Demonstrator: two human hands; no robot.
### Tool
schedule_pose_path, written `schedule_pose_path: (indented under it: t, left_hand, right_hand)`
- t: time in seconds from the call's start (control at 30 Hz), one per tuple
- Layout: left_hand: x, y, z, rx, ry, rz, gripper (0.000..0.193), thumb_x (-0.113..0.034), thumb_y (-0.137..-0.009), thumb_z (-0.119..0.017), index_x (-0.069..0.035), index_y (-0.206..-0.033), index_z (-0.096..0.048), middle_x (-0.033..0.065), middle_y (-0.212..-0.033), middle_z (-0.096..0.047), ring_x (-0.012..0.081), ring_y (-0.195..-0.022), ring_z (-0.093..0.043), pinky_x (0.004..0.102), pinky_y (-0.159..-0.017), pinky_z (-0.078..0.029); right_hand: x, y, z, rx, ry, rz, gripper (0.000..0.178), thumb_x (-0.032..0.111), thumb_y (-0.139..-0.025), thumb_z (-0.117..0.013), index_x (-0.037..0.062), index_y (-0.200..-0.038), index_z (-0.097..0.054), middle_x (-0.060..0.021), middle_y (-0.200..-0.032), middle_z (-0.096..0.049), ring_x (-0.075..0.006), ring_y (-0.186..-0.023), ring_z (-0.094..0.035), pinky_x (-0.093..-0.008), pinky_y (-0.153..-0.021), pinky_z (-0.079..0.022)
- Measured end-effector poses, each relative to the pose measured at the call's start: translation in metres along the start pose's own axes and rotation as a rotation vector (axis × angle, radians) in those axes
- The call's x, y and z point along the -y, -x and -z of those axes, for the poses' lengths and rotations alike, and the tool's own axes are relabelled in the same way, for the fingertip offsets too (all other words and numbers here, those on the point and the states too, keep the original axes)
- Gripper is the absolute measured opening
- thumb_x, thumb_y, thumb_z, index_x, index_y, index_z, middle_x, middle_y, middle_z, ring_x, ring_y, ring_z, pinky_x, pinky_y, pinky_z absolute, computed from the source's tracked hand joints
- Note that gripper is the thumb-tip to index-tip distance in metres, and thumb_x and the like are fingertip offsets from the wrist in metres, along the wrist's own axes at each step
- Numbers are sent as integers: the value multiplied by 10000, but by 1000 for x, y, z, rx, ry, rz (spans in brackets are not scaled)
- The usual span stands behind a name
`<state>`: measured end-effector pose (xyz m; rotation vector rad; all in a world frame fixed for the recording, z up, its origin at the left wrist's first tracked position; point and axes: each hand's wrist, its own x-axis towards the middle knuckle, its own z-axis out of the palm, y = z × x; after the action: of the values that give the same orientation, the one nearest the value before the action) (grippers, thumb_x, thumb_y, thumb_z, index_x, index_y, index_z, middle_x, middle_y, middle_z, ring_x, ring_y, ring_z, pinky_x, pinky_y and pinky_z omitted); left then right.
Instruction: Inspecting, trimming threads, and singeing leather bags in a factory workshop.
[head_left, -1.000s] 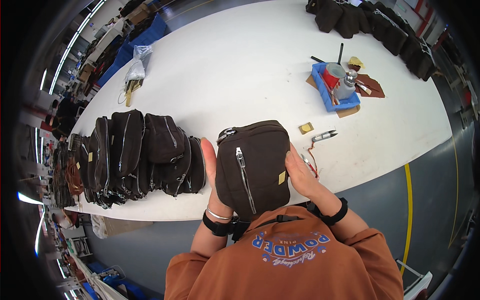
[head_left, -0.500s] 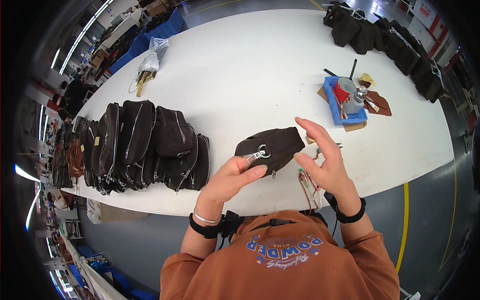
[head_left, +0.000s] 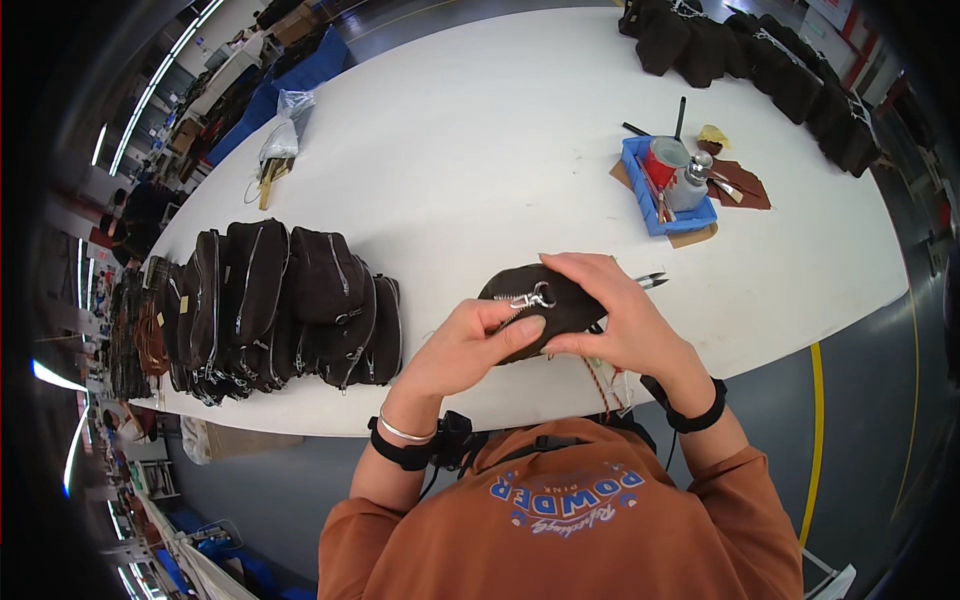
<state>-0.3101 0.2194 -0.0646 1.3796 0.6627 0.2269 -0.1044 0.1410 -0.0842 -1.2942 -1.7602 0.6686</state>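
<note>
A small dark brown zippered pouch (head_left: 568, 303) is between my hands, above the near part of the white table. My left hand (head_left: 465, 345) grips its left side, thumb on the near face and index finger beside the zip; the other fingers are hidden. A silver ring and clasp (head_left: 535, 298) show on the pouch's upper face. My right hand (head_left: 630, 320) is closed round the right end, fingers over the far edge and thumb at the near edge. Partly hidden behind my right hand are red-and-white cords (head_left: 600, 390) and pointed metal tips (head_left: 652, 280) on the table.
Dark zippered bags (head_left: 250, 295) are stacked at the left. A blue tray (head_left: 672, 225) at the right holds a red cup, a bottle and brushes. Beyond it are brown scraps (head_left: 750, 185) and a row of dark bags (head_left: 780, 75). A plastic bag (head_left: 287, 125) lies far left.
My right hand has moved from open beside the pouch's right end to closed round it. The pouch has turned slightly, and its clasp now sits nearer the middle. The whole view has shifted a little.
</note>
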Motion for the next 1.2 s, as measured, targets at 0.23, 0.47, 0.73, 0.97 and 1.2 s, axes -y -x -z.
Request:
schedule_pose_path:
  t: [0.23,0.47,0.73,0.97,1.2]
  left_hand:
    - [14,-42,13,-139,1101,-99,302,-233,-980,-445,3,-1134,-552,115,-1117,-613,200,-1045,-586,344,-906,-481]
    - [20,-48,-5,-253,886,-45,333,-219,-965,-482,1,-1213,-510,103,-1172,-592,196,-1076,-578,334,-928,-482]
    - [33,-31,-10,-91,739,-89,392,-246,-968,-487,11,-1261,-452,114,-1202,-573,200,-1074,-590,336,-898,-511]
    - [21,-19,-23,-56,744,-149,472,-340,-1008,-344,41,-1275,-423,149,-1218,-558,238,-1105,-575,372,-914,-510]
    - [22,-13,-25,-31,761,-166,478,-337,-1011,-330,49,-1276,-426,157,-1240,-544,253,-1127,-561,390,-934,-494]
  right_hand:
    - [-68,23,-17,-184,-981,-542,563,323,-961,-489,44,-1411,-298,-124,-1266,-490,-168,-1098,-536,-313,-835,-526]
    - [-55,41,-18,-124,-1288,-570,524,378,-994,-370,37,-1389,-322,-79,-1184,-531,-183,-976,-612,-375,-714,-591]
    - [-37,36,-7,-215,-1093,-583,590,412,-993,-341,20,-1423,-245,-153,-1270,-471,-226,-1024,-602,-353,-691,-595]
    - [-31,36,-12,-206,-1175,-487,583,403,-999,-310,31,-1438,-214,-155,-1330,-433,-235,-1064,-587,-358,-710,-593]
    - [-25,35,-12,-227,-1171,-474,533,324,-1003,-350,25,-1428,-234,-149,-1325,-440,-229,-1063,-587,-357,-722,-589]
